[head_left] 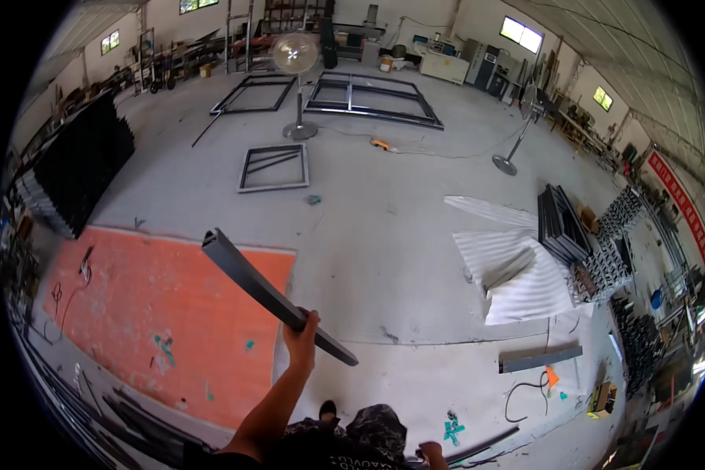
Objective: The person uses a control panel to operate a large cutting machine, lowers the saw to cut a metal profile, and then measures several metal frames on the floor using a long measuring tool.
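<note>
My left hand (301,338) is closed around a long dark grey metal profile (251,278), nearer to its right end. The bar is held off the floor and slants from upper left to lower right, its hollow end showing at the upper left. An orange mat (149,313) lies below and left of it. At the lower edge hangs my right hand (431,451), only partly in view beside my leg. Its fingers are too hidden to read. Right of it, dark thin strips (486,446) lie on the floor.
A short grey profile (540,359) lies at the right, below white sheeting (517,290). Ahead are a small frame (273,168), large dark frames (376,98) and two standing fans (300,129), (505,163). A tall stack of dark profiles (78,160) stands left.
</note>
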`<state>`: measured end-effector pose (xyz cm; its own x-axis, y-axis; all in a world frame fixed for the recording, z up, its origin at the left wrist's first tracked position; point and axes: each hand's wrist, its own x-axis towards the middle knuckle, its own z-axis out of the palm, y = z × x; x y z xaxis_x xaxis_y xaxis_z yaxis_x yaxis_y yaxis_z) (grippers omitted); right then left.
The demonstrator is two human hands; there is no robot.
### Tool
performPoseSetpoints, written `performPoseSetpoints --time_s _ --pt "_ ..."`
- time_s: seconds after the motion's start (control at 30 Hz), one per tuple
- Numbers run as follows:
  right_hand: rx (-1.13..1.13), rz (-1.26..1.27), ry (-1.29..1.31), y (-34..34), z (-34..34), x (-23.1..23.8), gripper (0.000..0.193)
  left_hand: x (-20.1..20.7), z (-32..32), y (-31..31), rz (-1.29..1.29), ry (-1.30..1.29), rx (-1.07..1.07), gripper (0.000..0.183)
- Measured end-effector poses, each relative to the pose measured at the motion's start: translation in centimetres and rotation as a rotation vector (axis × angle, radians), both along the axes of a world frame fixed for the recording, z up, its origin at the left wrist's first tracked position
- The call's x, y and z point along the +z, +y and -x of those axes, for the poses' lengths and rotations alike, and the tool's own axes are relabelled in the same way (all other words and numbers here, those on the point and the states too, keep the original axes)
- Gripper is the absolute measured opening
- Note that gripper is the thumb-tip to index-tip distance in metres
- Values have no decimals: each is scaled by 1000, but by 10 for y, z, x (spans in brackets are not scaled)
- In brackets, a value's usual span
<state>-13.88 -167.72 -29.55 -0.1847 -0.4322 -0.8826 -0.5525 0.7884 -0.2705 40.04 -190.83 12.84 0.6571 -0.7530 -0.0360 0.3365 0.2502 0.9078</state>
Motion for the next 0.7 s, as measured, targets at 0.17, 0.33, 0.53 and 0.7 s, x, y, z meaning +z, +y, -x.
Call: performPoseSetpoints --time_s 0.17,0.33,0.53,0.7 --pt "-64 -149 87 -42 -53 114 22 -9 13 -131 -27 35 -97 15" --pt "34 -126 111 -193 -55 98 22 -38 5 -282 -75 111 -58 17" --pt "1261 244 515 -554 -38 66 23 -12 -61 -431 -17 205 105 16" --pt "-5 729 -239 -937 -212 190 18 -39 -145 -507 34 262 446 19"
